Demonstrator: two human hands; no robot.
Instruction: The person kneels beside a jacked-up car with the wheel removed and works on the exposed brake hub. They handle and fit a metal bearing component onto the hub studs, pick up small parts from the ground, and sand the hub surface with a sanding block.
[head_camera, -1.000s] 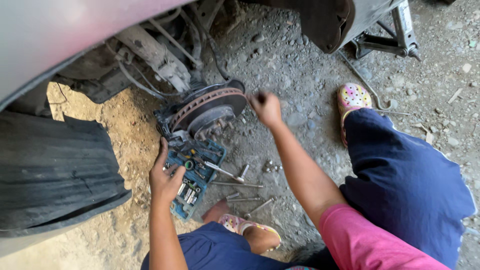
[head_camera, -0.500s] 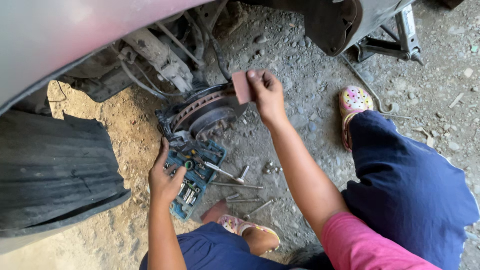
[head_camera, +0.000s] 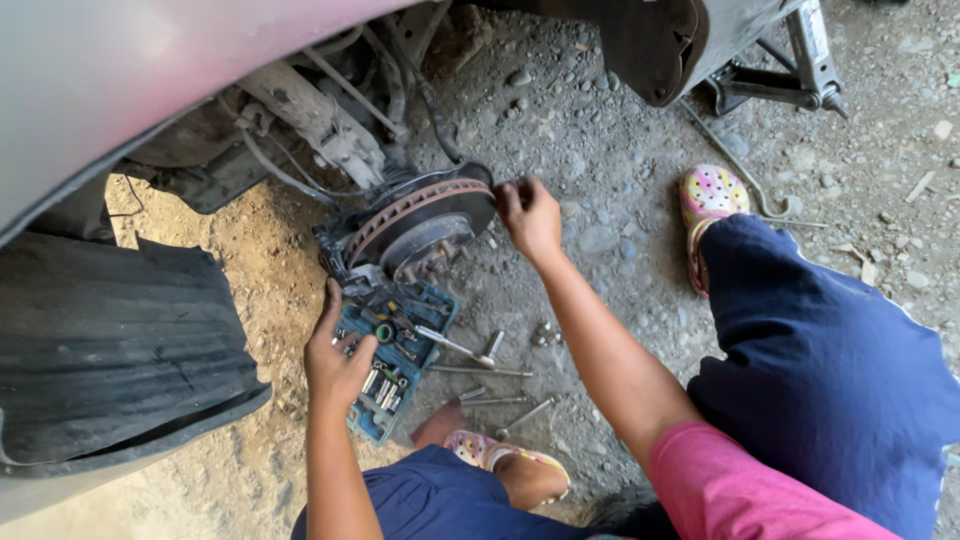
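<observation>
A worn black tyre (head_camera: 110, 350) lies on the gravel ground (head_camera: 600, 130) at the left. A metal jack (head_camera: 780, 70) stands at the top right, and loose tools (head_camera: 480, 372) lie scattered between 2 patterned clogs (head_camera: 708, 200).

The left hand (head_camera: 335, 362) lay low and near the body, palm down, fingers spread and slightly curled, its forearm running straight up from the bottom edge of the view. The right hand (head_camera: 530, 215) was stretched well forward, the arm nearly straight from a pink sleeve at the shoulder, wrist bent a little, fingers bunched together at their tips. The two hands were well apart.
</observation>
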